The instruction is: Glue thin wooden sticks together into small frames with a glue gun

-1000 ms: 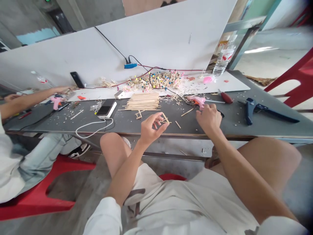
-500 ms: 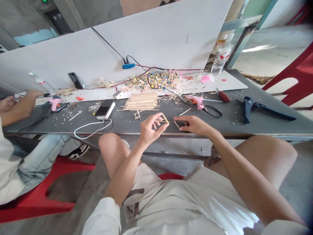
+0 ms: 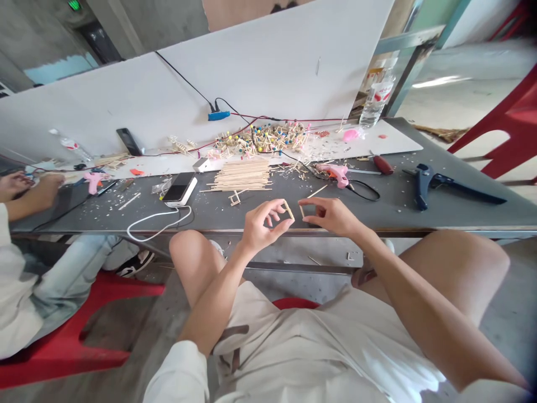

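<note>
A white board [image 3: 272, 73] stands along the back of a grey desk [image 3: 210, 218], and a concrete wall [image 3: 155, 22] shows above its top edge. Over the front of the desk, 2 hands are raised and turned toward each other. The left hand [image 3: 258, 226] pinches a short stick [image 3: 289, 210] between thumb and fingertip, the piece tilted, the other fingers loosely curled; whether it is 1 stick or several joined, I cannot tell. The right hand [image 3: 335, 215] grips a thin stick [image 3: 302, 211] the same way, near the short stick but apart from it. Behind the hands, a stack [image 3: 241, 175] of long sticks lies side to side, a small frame [image 3: 232, 198] just in front of it. A loose stick [image 3: 318, 191] lies beyond the right hand. Farther back, near the board, spreads a heap [image 3: 268, 139] of short sticks with yellow, blue and pink beads. To the right of the stack are a pink glue gun [image 3: 339, 174], a red-handled screwdriver [image 3: 383, 164] and a dark blue cutter [image 3: 425, 187], with a bottle [image 3: 376, 101] upright at the back. To the left lies a white device [image 3: 180, 190] with a dark screen and a white cable. At the far left, beyond another glue gun [image 3: 93, 182], a co-worker [image 3: 17, 280] sits on a red stool [image 3: 104, 313], hands at the desk; what they hold is too small to tell.
</note>
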A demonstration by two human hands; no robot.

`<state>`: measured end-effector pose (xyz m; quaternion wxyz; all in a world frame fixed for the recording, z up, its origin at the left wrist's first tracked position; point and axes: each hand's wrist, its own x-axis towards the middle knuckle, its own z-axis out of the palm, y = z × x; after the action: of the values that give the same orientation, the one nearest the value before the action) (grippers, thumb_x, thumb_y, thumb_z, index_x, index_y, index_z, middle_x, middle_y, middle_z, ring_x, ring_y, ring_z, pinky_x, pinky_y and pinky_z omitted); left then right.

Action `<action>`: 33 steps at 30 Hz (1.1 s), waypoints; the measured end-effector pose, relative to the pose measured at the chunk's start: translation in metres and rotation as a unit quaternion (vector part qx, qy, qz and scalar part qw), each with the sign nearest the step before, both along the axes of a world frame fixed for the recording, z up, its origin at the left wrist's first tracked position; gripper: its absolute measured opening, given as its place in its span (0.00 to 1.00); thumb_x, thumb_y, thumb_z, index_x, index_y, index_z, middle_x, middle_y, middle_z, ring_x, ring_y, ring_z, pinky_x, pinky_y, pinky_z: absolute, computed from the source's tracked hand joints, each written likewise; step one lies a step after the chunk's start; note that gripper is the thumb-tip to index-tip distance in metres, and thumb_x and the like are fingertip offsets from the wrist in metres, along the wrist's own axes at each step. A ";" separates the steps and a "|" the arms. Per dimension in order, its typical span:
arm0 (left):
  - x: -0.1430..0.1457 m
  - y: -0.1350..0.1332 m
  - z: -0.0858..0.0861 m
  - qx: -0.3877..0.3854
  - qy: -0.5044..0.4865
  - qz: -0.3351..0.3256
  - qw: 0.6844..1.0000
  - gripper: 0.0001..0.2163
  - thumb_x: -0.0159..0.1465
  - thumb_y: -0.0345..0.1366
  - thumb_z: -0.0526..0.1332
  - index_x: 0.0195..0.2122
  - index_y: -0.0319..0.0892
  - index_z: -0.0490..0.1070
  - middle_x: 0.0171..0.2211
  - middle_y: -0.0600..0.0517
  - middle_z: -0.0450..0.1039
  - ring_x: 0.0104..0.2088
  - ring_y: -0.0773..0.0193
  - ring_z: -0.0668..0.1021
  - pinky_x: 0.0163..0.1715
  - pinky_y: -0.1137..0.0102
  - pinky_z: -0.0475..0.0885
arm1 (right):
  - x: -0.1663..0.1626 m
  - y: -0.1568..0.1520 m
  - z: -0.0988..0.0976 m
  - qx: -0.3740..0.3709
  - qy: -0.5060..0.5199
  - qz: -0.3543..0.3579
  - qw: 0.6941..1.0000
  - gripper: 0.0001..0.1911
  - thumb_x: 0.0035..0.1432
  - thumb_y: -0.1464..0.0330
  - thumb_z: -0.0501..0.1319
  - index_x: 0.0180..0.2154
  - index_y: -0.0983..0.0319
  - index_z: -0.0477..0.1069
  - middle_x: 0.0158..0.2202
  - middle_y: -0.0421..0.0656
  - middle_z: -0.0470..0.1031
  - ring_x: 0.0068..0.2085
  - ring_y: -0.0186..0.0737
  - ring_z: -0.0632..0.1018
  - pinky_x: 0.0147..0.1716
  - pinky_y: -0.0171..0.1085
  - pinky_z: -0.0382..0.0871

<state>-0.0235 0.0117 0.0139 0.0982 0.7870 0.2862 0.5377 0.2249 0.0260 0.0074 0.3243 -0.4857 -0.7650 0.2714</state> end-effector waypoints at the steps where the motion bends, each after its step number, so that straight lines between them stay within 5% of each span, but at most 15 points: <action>1: 0.001 -0.002 0.001 -0.005 0.001 -0.005 1.000 0.19 0.64 0.45 0.68 0.52 0.40 0.74 0.36 0.48 0.82 0.27 0.70 0.80 0.24 0.77 0.74 | -0.001 -0.008 0.004 0.004 0.032 -0.002 0.999 0.27 0.58 0.56 0.69 0.56 0.61 0.79 0.22 0.35 0.66 0.24 0.34 0.64 0.28 0.35 0.60; 9: 0.003 -0.011 0.003 -0.016 0.028 -0.036 0.999 0.20 0.64 0.45 0.69 0.53 0.41 0.74 0.37 0.47 0.82 0.29 0.69 0.81 0.24 0.76 0.75 | -0.003 -0.052 0.024 0.025 0.217 -0.002 0.976 0.30 0.55 0.54 0.73 0.57 0.57 0.77 0.29 0.40 0.75 0.27 0.36 0.69 0.27 0.38 0.68; 16: 0.006 -0.009 -0.001 -0.007 0.037 -0.051 0.998 0.20 0.63 0.45 0.69 0.53 0.41 0.73 0.38 0.47 0.82 0.28 0.68 0.80 0.24 0.75 0.76 | -0.014 -0.054 0.021 0.029 0.251 0.033 0.967 0.25 0.54 0.56 0.74 0.52 0.55 0.79 0.55 0.49 0.80 0.28 0.35 0.73 0.32 0.41 0.75; 27: 0.007 -0.007 -0.004 -0.019 0.053 -0.051 0.997 0.20 0.64 0.46 0.69 0.52 0.42 0.73 0.37 0.48 0.82 0.27 0.69 0.79 0.24 0.75 0.75 | -0.014 -0.054 0.020 0.029 0.241 0.047 0.969 0.29 0.54 0.53 0.74 0.55 0.57 0.78 0.48 0.48 0.82 0.29 0.37 0.74 0.33 0.42 0.75; 33: 0.006 -0.007 -0.006 -0.019 0.058 -0.053 0.997 0.20 0.64 0.46 0.69 0.52 0.42 0.73 0.38 0.48 0.82 0.28 0.69 0.79 0.24 0.75 0.75 | -0.013 -0.054 0.019 0.024 0.236 0.054 0.970 0.27 0.55 0.54 0.74 0.55 0.55 0.78 0.53 0.48 0.81 0.29 0.37 0.74 0.33 0.41 0.75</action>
<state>-0.0174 0.0051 0.0083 0.1247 0.8289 0.2595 0.4796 0.2116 -0.0279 0.0266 0.4921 -0.3580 -0.6984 0.3767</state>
